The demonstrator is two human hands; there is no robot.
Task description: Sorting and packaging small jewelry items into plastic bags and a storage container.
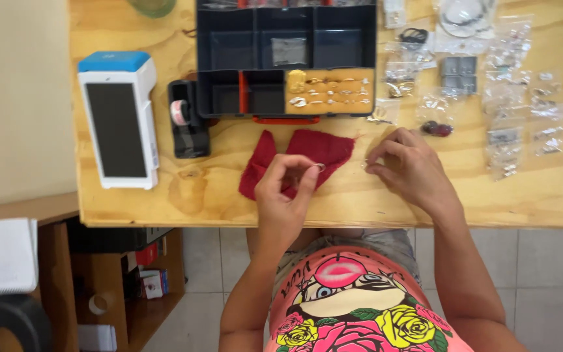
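Fingertips (pixel 309 171) of the left hand (pixel 285 195) are pinching together on a small ring (pixel 320 167), holding it just above the near edge of the red cloth (pixel 307 153). Over on the right, the right hand (pixel 412 166) is curling its fingers inward close to the table (pixel 242 195); something tiny and pale is glinting at its fingertips, but whether they are clamping on it, I cannot tell.

Now the risk. That ring is sitting between just a thumb and fingertip, near the near edge of the table, so I judge a small slip would be sending it rolling off toward the tiled floor (pixel 542 274). It is so small that it would be hard to find down there.

Farther away, the dark organiser box (pixel 229 45) is standing open, with a tan pad of rings (pixel 330 91) in its near right compartment. To the right, clear little bags (pixel 509 98) are lying scattered well apart from the hands. A careless sweep of the right forearm could be scattering those bags, and a knock on the box could be shaking the rings off their pad. The tape dispenser (pixel 187 120) and white card reader (pixel 117 120) are sitting to the left, out of harm's way.
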